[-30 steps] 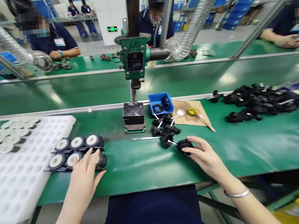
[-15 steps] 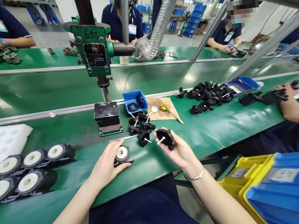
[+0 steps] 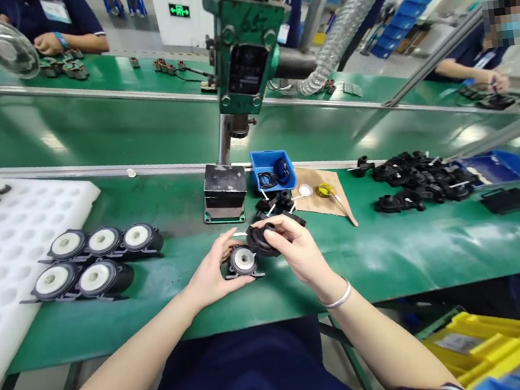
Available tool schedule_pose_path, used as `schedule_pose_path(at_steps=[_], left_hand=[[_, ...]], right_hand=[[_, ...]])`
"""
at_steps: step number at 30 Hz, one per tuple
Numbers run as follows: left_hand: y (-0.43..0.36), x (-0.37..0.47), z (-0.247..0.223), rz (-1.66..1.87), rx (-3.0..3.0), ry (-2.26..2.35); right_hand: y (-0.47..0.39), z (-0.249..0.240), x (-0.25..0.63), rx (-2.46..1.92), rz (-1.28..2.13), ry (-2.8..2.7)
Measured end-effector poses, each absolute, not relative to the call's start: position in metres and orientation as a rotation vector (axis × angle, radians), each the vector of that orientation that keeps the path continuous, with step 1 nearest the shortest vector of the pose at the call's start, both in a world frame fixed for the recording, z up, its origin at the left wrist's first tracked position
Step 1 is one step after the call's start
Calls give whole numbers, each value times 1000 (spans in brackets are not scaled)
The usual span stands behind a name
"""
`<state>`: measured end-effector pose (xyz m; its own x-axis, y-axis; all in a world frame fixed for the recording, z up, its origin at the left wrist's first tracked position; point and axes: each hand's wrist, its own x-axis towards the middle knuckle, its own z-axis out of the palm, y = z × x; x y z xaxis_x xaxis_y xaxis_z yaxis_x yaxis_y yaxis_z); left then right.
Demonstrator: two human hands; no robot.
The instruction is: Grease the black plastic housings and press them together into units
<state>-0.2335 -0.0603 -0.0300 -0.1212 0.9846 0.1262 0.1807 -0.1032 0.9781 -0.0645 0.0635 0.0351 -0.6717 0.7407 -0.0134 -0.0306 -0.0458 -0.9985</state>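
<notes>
My left hand (image 3: 215, 272) is closed around a black motor housing (image 3: 243, 261) with a white round face, which stands on the green bench. In my right hand (image 3: 296, 247) is a black pump cover (image 3: 261, 240), tilted right beside the housing's upper right edge; whether the two touch I cannot tell. Behind my right hand lie several more black covers (image 3: 279, 201) with thin white shafts, partly hidden. A blue bin (image 3: 292, 176) with black rings stands just beyond them. On the left, several motor housings (image 3: 103, 240) with white faces stand in two rows.
A press (image 3: 244, 59) with a black block base (image 3: 225, 186) rises ahead. Brown paper (image 3: 342, 195) holds a yellow pot (image 3: 324, 190) and a brush. A pile of black covers (image 3: 420, 177) lies right. White foam tray (image 3: 58, 199) sits left; yellow crate (image 3: 488, 344) lower right. Co-workers sit opposite.
My right hand has turned the pump cover over and brought it left, up against the motor housing's side. My left hand still holds the housing. The head view has swung left.
</notes>
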Motion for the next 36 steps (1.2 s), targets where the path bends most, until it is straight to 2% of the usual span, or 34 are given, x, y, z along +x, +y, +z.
schedule_pose_path(at_steps=[10, 19, 30, 36], left_hand=[[-59, -234, -38, 1297, 1395, 1403], [-59, -237, -36, 1212, 1551, 1507], [-57, -236, -39, 1306, 1593, 1444], [-56, -238, -42, 1394, 1709, 1393]], right_hand=[[55, 27, -77, -731, 1639, -1941], [45, 28, -69, -373, 943, -2320], [40, 1, -72, -422, 883, -2306], [41, -8, -68, -433, 989, -2234]])
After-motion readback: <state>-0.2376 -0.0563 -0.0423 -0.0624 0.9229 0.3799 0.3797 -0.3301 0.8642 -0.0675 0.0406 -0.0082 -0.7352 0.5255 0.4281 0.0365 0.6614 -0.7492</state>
